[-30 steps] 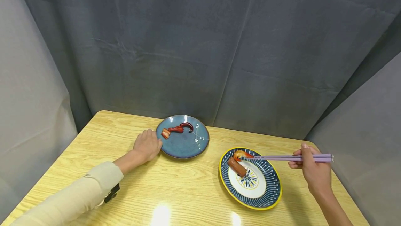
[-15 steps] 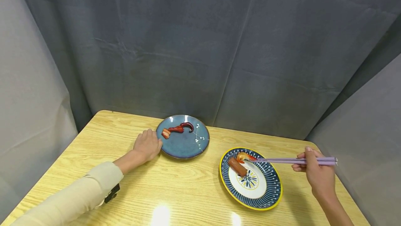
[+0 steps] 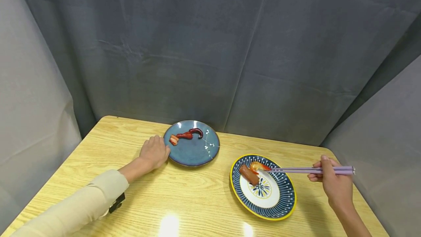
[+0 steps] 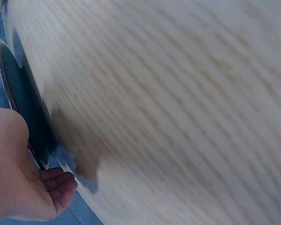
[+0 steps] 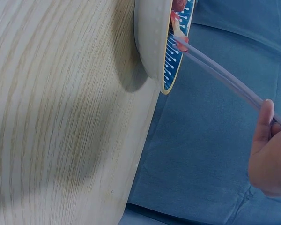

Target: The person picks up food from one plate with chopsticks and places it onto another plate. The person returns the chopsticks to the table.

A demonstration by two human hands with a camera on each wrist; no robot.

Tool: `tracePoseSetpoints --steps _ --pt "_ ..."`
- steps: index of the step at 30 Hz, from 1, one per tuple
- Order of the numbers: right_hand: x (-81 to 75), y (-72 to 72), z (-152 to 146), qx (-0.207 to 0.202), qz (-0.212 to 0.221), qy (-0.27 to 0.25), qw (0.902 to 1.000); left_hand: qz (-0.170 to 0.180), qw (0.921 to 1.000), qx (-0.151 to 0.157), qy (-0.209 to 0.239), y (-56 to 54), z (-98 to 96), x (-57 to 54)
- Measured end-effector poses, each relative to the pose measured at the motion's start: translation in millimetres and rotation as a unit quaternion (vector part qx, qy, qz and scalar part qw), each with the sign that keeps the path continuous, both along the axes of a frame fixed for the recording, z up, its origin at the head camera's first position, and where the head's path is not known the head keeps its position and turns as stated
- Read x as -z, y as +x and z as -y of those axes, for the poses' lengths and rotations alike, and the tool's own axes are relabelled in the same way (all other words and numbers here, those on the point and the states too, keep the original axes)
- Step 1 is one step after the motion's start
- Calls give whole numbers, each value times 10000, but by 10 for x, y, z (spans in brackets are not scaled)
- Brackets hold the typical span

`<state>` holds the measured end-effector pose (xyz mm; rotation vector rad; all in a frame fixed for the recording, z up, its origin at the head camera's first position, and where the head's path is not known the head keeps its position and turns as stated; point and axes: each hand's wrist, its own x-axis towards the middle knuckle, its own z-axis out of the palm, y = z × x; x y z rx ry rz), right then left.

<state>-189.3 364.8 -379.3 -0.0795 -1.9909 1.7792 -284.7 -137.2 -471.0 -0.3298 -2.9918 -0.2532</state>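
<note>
Right hand (image 3: 337,184): thumb and fingers closed round a pair of pale purple, slim chopsticks (image 3: 309,170), well back from the tips. The tips meet the curved orange-and-red shrimp (image 3: 255,166) (looks like a fake one) at its red end. Can't tell whether they pinch it or just touch. The shrimp lies on the round white plate with a navy pattern and yellow rim (image 3: 269,197), just beside the brown sausage-shaped piece (image 3: 249,175). Left hand (image 3: 154,153): fingers curled, gripping the left rim of the round glossy blue plate with white blossoms (image 3: 187,155). On that plate sit a striped meat piece, a red drumstick shape and a dark red curled tentacle.

Handling, my guess: shrimp light, fairly stiff, smooth enough to slip or roll out of the sticks; best taken across its thicker orange middle, not the thin red end. Plates likely ceramic, so hard, heavier, breakable; rim is the hold.

Views: left wrist shows the curled fingertips by the rim, hidden from the head camera; right wrist shows the patterned plate's pale outer wall side-on. Only the head view gets all the food.
</note>
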Motion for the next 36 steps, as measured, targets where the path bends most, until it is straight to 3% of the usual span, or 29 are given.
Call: tracePoseSetpoints --steps 9,19,36 --pt "8 -7 -10 -88 -3 74 9999 -76 10000 -12 -33 -8 -1 14" --pt "25 -5 -2 43 372 384 9986 -61 10000 -18 -63 -13 2 21" --pt "27 23 29 -2 379 470 9982 -98 9999 -25 -4 -15 -4 26"
